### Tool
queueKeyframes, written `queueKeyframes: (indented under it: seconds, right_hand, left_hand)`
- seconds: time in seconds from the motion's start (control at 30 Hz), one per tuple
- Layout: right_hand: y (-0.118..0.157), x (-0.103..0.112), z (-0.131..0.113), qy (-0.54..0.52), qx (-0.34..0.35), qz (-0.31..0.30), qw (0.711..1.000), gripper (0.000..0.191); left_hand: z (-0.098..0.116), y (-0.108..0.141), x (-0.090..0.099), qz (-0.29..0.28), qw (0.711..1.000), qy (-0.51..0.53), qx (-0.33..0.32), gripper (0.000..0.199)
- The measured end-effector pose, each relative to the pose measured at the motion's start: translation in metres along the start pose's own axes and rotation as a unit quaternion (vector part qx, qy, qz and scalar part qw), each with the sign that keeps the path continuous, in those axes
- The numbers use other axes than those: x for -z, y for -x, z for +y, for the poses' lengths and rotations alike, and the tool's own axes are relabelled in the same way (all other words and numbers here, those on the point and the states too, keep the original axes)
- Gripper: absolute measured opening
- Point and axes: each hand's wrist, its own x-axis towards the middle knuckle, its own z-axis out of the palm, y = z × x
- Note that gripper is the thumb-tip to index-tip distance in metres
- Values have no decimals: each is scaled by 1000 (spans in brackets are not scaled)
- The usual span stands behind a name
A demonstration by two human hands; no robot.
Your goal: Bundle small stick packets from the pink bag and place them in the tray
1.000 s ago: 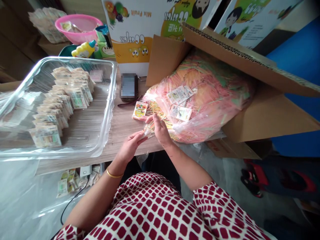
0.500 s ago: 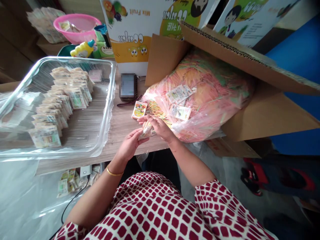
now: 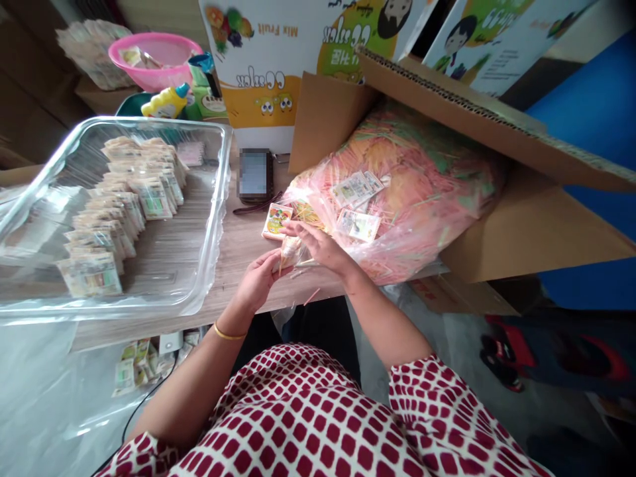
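Note:
My left hand, with a gold bangle at the wrist, grips a small clear plastic packet of thin sticks from below. My right hand lies over the packet's far end, its fingers stretched across it, and the thumb is hidden. Just beyond the fingertips lies a small printed card on the wooden table. To the right, my right hand nearly touches a large pink plastic bag stuffed with coloured sticks, with several printed labels on it.
A clear plastic tray holding rows of packets stands to the left. A blurred phone lies on the table. Open cardboard flaps surround the bag. A pink basin and a yellow bottle stand beyond.
My right hand has moved a little right and its fingers have flattened out over the packet. The packet now tilts more, and a loose pink stick lies near the table's edge.

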Motion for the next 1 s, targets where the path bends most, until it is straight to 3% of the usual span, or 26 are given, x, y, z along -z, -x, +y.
queueKeyframes:
  seconds: [0.07, 0.1, 0.2, 0.27, 0.33, 0.4, 0.47, 0.53, 0.63, 0.7, 0.83, 0.93, 1.0]
  right_hand:
    - [-1, 3, -5, 49, -2, -40, 998, 57]
    - [-1, 5, -8, 64, 2, -29, 998, 57]
    - [5, 8, -10, 129, 51, 96, 986, 53]
    - [21, 8, -6, 224, 113, 117, 961, 44]
    - [48, 5, 6, 332, 181, 29, 925, 38]
    - [79, 2, 29, 413, 239, -58, 877, 52]
    - [106, 0, 59, 470, 270, -96, 835, 51]
    - [124, 3, 88, 482, 296, -99, 819, 47]
    - [136, 9, 110, 449, 319, -88, 830, 48]
    - [137, 8, 105, 420, 311, -58, 851, 49]
    - [115, -4, 57, 349, 202, 74, 912, 45]
    - [70, -13, 15, 272, 93, 168, 943, 39]
    - [33, -14, -3, 215, 32, 149, 965, 46]
  left_hand:
    - [-3, -6, 0, 14, 1000, 0, 1, 37]
    - [-4, -9, 0, 21, 1000, 4, 3, 35]
    - [-1, -15, 3, 46, 998, 31, 23, 26]
    - [4, -17, 7, 64, 995, 61, 39, 23]
    - [10, -17, 11, 79, 991, 89, 55, 23]
    - [14, -17, 15, 85, 989, 105, 66, 22]
    - [17, -17, 17, 90, 987, 112, 69, 22]
    - [18, -17, 18, 90, 987, 118, 66, 23]
    - [16, -16, 21, 85, 987, 120, 61, 22]
    - [14, -14, 25, 76, 990, 107, 53, 21]
    - [8, -6, 27, 27, 999, 26, 13, 23]
    - [3, 1, 22, -6, 1000, -20, -9, 28]
    - [2, 6, 17, -17, 1000, -24, -8, 30]
